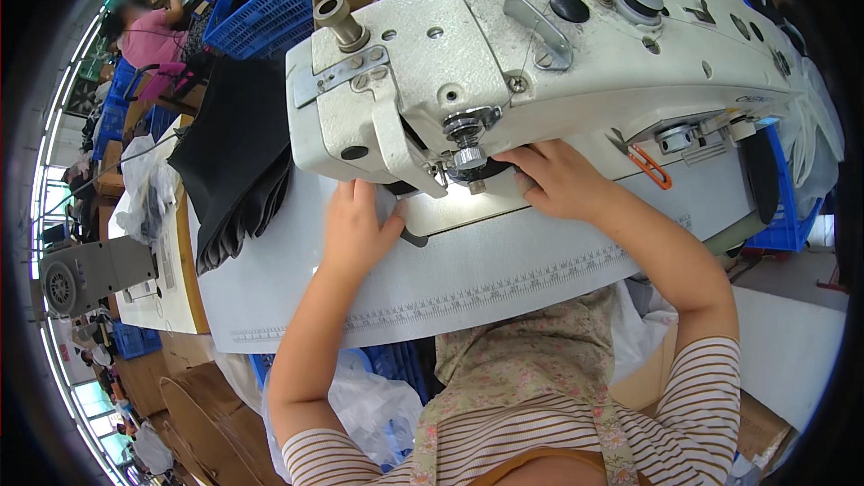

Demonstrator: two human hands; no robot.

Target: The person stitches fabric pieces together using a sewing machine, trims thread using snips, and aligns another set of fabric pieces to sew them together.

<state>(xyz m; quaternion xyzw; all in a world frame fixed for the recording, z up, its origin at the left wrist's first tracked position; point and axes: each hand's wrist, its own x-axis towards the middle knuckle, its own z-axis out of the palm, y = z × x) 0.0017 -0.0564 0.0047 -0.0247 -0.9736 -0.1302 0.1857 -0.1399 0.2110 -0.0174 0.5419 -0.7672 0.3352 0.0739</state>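
Observation:
A white sewing machine (405, 54) stands over the pale work surface, its head covering part of what lies beneath. Under the needle area a small black fabric piece (493, 169) shows in part, lit by a lamp. My right hand (558, 182) is at its right side, fingers bent in and gripping the edge. My left hand (353, 229) lies left of the needle, thumb apart from the fingers; the fingertips are partly hidden behind the machine head, near the black material. Orange-handled thread snips (650, 166) lie right of my right hand.
A stack of black fabric pieces (238, 153) hangs over the table's left side. A printed ruler strip (486, 295) runs along the front edge. Blue crates (265, 0) stand at the back left, where a person in pink (153, 36) sits. Plastic bags (369, 405) are below the table.

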